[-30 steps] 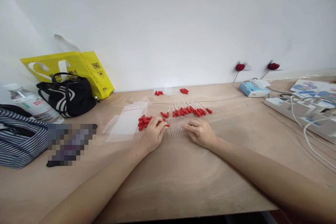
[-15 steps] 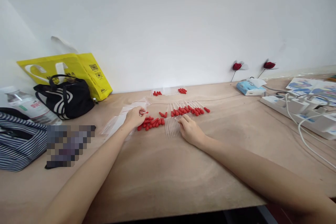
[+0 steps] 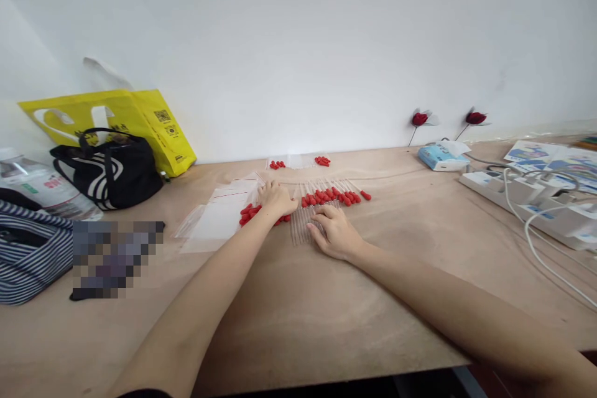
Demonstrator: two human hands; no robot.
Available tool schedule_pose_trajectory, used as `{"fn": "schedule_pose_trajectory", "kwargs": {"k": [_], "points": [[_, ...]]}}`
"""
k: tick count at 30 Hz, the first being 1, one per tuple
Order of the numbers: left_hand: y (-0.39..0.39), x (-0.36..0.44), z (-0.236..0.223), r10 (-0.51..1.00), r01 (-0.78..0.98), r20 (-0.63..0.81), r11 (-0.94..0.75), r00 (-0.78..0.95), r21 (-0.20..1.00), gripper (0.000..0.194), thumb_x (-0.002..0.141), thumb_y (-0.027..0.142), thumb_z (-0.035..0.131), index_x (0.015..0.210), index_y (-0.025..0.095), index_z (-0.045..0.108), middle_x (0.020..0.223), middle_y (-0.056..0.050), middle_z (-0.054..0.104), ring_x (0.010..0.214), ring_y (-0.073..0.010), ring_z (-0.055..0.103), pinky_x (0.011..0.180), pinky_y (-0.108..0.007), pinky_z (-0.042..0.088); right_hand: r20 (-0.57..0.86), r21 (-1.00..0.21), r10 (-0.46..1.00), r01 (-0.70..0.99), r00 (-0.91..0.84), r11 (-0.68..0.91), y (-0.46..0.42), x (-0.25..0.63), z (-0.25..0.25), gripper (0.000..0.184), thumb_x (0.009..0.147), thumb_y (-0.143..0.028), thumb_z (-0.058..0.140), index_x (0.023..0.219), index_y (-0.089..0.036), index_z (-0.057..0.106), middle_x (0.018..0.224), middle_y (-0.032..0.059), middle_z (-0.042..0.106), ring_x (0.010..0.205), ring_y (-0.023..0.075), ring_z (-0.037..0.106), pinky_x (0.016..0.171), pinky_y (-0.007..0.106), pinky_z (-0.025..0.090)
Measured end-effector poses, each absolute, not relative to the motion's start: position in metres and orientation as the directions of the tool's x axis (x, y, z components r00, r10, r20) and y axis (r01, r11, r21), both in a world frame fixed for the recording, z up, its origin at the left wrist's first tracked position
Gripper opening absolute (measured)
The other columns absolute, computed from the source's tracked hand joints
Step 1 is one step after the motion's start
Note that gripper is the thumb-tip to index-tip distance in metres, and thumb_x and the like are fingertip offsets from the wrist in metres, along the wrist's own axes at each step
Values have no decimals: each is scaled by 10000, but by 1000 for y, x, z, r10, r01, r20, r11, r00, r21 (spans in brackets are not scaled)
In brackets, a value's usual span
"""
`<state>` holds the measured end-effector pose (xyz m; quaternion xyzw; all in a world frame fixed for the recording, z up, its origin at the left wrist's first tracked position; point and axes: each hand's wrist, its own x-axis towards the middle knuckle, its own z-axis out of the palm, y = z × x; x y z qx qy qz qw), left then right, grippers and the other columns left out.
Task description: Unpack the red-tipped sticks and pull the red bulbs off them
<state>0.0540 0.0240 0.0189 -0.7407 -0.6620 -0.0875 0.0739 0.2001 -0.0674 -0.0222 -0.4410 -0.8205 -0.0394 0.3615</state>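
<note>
Left hand [image 3: 278, 200] was stretched across loose red bulbs [image 3: 247, 214], honestly couldn't tell if it gripped anything, right hand [image 3: 334, 233] sat kinda loosely spread over bare clear tubes [image 3: 299, 228], red-bulbed tubes [image 3: 333, 195] lay just past it, plastic bags [image 3: 212, 219] were left of the left hand

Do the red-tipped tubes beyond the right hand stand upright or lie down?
Lying down: the red-tipped tubes rest flat on the table, red ends nearer the right hand, clear ends farther.

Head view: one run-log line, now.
left hand: over red bulbs, grip unclear | right hand: at clear tubes, thumb apart | red-tipped tubes: beyond right hand
</note>
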Motion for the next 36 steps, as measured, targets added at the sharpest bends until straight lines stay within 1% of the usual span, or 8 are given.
{"fn": "schedule_pose_trajectory", "kwargs": {"k": [4, 7, 10, 14, 19, 25, 30, 36], "points": [[24, 57, 23, 967, 998, 249, -59, 49, 35, 363, 659, 437, 490, 768, 127, 644, 1060, -178, 535, 1046, -359, 403, 819, -476, 318, 645, -265, 711, 791, -280, 552, -71, 206, -19, 199, 832, -275, 434, 802, -172, 602, 874, 59, 580, 818, 169, 510, 713, 324, 343], [12, 51, 32, 922, 993, 377, -108, 82, 49, 258, 667, 353, 495, 682, 122, 611, 1014, -186, 545, 1014, -373, 419, 776, -485, 336, 690, -273, 692, 809, -214, 521, -73, 217, -19, 167, 816, -260, 461, 783, -193, 611, 846, 44, 596, 809, 174, 513, 722, 341, 329], [-11, 37, 37, 826, 957, 509, -291, 243, 15, 147, 697, 264, 480, 662, 148, 562, 883, -139, 581, 924, -317, 486, 756, -442, 358, 737, -282, 649, 787, -188, 548, -73, 230, -21, 143, 802, -249, 478, 835, -197, 607, 836, 49, 597, 814, 181, 514, 743, 349, 345], [-48, 19, 25, 681, 818, 510, -570, 526, -82, 117, 772, 229, 435, 743, 166, 531, 727, -58, 602, 720, -212, 543, 729, -365, 372, 774, -253, 594, 751, -221, 609, -76, 238, -21, 286, 786, -291, 512, 1047, -176, 542, 963, 81, 584, 905, 203, 509, 772, 356, 373], [-65, 18, 2, 514, 697, 596, -709, 617, -111, 142, 821, 242, 432, 743, 170, 526, 711, -28, 623, 674, -172, 541, 711, -331, 371, 763, -90, 503, 703, -406, 705, -80, 232, -19, 306, 809, -292, 512, 1101, -202, 527, 1062, 62, 589, 994, 192, 497, 856, 372, 340], [-65, 28, -1, 439, 624, 674, -780, 595, -42, 124, 821, 237, 473, 729, 186, 539, 710, -1, 635, 727, -149, 555, 782, -325, 377, 758, -9, 451, 684, -471, 729, -77, 223, -19, 185, 823, -274, 502, 973, -260, 611, 937, 3, 663, 987, 178, 526, 956, 442, 244], [-66, 28, -1, 408, 598, 690, -800, 597, -45, 103, 818, 218, 483, 754, 200, 561, 715, 15, 653, 764, -140, 578, 866, -349, 364, 767, 16, 400, 639, -501, 769, -75, 221, -20, 222, 820, -182, 472, 972, -256, 614, 834, -9, 689, 969, 169, 553, 991, 473, 217], [-62, 28, -5, 406, 578, 655, -814, 637, -58, 170, 821, 242, 482, 943, 188, 589, 955, -38, 666, 1004, -200, 548, 938, -422, 338, 772, 74, 345, 615, -534, 785, -76, 224, -21, 294, 801, -119, 439, 1011, -249, 599, 877, 2, 684, 983, 167, 556, 1006, 483, 224]]}}
